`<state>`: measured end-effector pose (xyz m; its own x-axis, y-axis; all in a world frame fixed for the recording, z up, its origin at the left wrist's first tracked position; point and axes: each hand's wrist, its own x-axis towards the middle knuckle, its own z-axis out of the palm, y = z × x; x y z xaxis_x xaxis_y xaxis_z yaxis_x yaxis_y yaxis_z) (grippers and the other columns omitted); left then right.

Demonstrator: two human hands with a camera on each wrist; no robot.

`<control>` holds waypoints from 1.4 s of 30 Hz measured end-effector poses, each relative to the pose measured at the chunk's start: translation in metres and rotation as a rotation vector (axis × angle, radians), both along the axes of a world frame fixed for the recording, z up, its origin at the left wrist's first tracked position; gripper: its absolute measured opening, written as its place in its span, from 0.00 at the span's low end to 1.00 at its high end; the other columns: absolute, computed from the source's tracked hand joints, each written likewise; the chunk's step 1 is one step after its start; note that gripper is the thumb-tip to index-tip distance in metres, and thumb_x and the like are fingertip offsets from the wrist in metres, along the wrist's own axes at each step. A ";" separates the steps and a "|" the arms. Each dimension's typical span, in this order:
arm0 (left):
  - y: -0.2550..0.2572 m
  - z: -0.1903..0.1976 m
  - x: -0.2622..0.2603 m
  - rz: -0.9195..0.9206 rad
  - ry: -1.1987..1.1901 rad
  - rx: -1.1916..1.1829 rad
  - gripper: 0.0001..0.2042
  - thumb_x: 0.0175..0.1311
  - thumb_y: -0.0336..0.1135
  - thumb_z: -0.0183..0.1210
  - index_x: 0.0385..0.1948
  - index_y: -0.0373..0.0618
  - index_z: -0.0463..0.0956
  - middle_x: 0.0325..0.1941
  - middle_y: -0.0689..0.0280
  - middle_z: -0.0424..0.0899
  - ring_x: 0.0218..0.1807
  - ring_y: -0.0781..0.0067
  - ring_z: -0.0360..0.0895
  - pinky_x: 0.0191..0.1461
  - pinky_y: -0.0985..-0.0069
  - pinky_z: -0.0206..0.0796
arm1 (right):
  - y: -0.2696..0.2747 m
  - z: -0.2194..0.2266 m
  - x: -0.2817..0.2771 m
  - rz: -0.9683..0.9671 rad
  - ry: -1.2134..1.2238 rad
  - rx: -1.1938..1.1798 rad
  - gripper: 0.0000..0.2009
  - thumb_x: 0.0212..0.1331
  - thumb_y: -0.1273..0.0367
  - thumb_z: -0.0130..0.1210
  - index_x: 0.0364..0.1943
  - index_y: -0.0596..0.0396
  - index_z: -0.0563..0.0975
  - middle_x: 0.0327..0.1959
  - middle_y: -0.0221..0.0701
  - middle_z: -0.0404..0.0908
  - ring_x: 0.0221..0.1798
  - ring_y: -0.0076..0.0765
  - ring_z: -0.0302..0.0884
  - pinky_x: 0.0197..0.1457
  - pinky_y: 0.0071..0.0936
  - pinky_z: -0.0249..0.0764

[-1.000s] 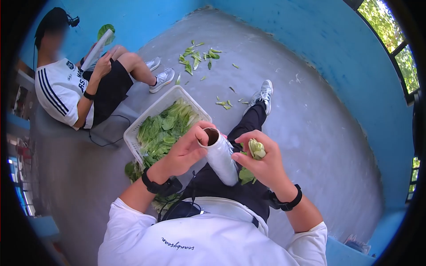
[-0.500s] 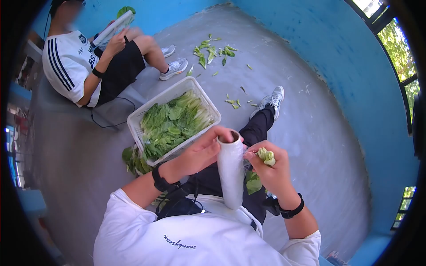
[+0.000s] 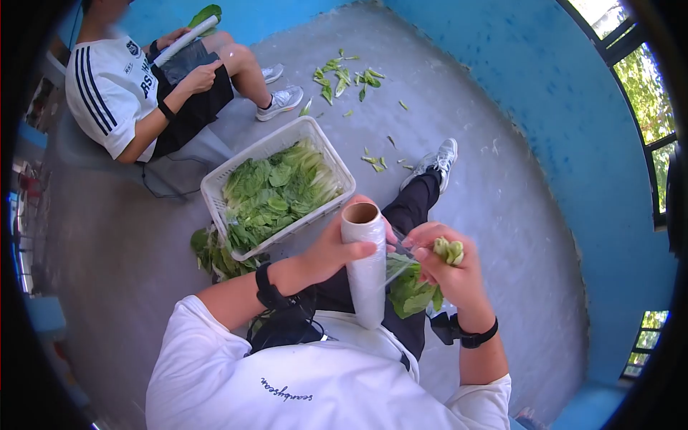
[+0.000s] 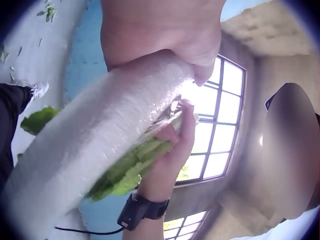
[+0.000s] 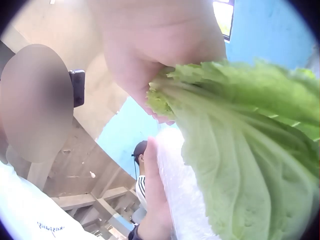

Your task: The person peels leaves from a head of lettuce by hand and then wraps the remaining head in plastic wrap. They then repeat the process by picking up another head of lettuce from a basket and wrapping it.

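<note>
In the head view my left hand (image 3: pixel 331 247) grips an upright roll of clear cling film (image 3: pixel 367 279) near its top, thumb across the front. The brown cardboard core shows at the roll's upper end. My right hand (image 3: pixel 462 276) holds a leafy green vegetable (image 3: pixel 412 294), its pale cut stem poking up between thumb and fingers and its leaves hanging below. A strip of film (image 3: pixel 403 259) stretches from the roll to the right fingertips. Wide leaves (image 5: pixel 245 150) fill much of the right wrist view. The left wrist view shows the roll (image 4: pixel 90 135) close up.
A white plastic crate (image 3: pixel 279 247) full of leafy greens (image 3: pixel 276 183) stands on the floor at front left, more greens (image 3: pixel 215 254) beside it. Another person (image 3: pixel 107 93) sits beyond with a film roll. Leaf scraps (image 3: pixel 340 75) lie on the grey floor.
The left fingers have come off the roll's top opening and now wrap its side. My right hand has moved slightly right and down, with film drawn out between it and the roll.
</note>
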<state>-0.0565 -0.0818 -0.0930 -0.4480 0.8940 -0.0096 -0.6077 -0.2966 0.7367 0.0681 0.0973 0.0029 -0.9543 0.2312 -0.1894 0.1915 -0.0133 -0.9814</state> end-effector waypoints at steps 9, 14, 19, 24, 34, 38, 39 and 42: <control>-0.001 0.001 -0.014 -0.178 -0.295 0.174 0.35 0.58 0.55 0.69 0.63 0.48 0.65 0.57 0.58 0.76 0.61 0.58 0.77 0.65 0.53 0.71 | 0.019 -0.005 0.029 0.021 -0.015 -0.283 0.02 0.68 0.76 0.56 0.37 0.59 0.77 0.31 0.32 0.85 0.23 0.15 0.73 0.27 0.17 0.72; 0.011 -0.026 0.018 -0.176 0.200 -0.056 0.32 0.61 0.45 0.71 0.64 0.46 0.66 0.59 0.62 0.78 0.60 0.67 0.77 0.66 0.65 0.68 | 0.011 -0.005 0.027 0.002 -0.067 -0.272 0.01 0.68 0.75 0.57 0.38 0.58 0.78 0.34 0.29 0.86 0.25 0.14 0.74 0.27 0.16 0.72; 0.017 -0.017 0.015 -0.092 0.145 -0.324 0.27 0.63 0.36 0.69 0.61 0.42 0.68 0.56 0.62 0.80 0.60 0.71 0.77 0.65 0.66 0.69 | 0.025 0.001 0.029 -0.185 -0.130 -0.035 0.06 0.67 0.74 0.60 0.45 0.57 0.82 0.40 0.27 0.88 0.27 0.11 0.75 0.27 0.13 0.71; 0.022 0.003 0.009 0.243 -0.167 -0.184 0.25 0.68 0.34 0.65 0.62 0.44 0.64 0.57 0.60 0.79 0.62 0.65 0.76 0.68 0.62 0.67 | 0.038 -0.008 0.038 -0.340 -0.115 0.194 0.10 0.64 0.74 0.63 0.48 0.58 0.82 0.41 0.28 0.88 0.30 0.15 0.77 0.30 0.17 0.74; 0.030 0.010 -0.008 0.453 -0.306 -0.167 0.25 0.69 0.30 0.64 0.63 0.49 0.62 0.60 0.65 0.72 0.64 0.69 0.71 0.71 0.61 0.64 | 0.012 -0.026 0.047 -0.030 -0.062 0.730 0.11 0.51 0.70 0.72 0.35 0.58 0.82 0.32 0.40 0.83 0.32 0.51 0.82 0.37 0.37 0.77; 0.026 0.007 -0.011 0.444 -0.402 -0.130 0.25 0.73 0.35 0.60 0.67 0.50 0.59 0.64 0.64 0.69 0.67 0.67 0.68 0.71 0.55 0.63 | 0.015 -0.038 0.052 0.039 -0.115 0.725 0.12 0.51 0.68 0.73 0.36 0.57 0.83 0.33 0.39 0.84 0.34 0.51 0.84 0.38 0.40 0.78; 0.026 0.007 -0.011 0.425 -0.425 -0.124 0.25 0.74 0.36 0.59 0.68 0.50 0.59 0.64 0.63 0.68 0.68 0.66 0.67 0.71 0.54 0.62 | 0.016 -0.037 0.052 0.047 -0.140 0.731 0.12 0.51 0.67 0.73 0.37 0.56 0.83 0.34 0.39 0.84 0.34 0.51 0.84 0.38 0.40 0.78; 0.027 0.013 -0.007 0.457 -0.364 -0.179 0.24 0.74 0.39 0.59 0.67 0.49 0.60 0.65 0.59 0.70 0.69 0.60 0.68 0.72 0.50 0.63 | 0.013 -0.035 0.053 0.012 -0.160 0.800 0.13 0.50 0.67 0.73 0.36 0.56 0.83 0.35 0.37 0.84 0.34 0.50 0.84 0.38 0.41 0.78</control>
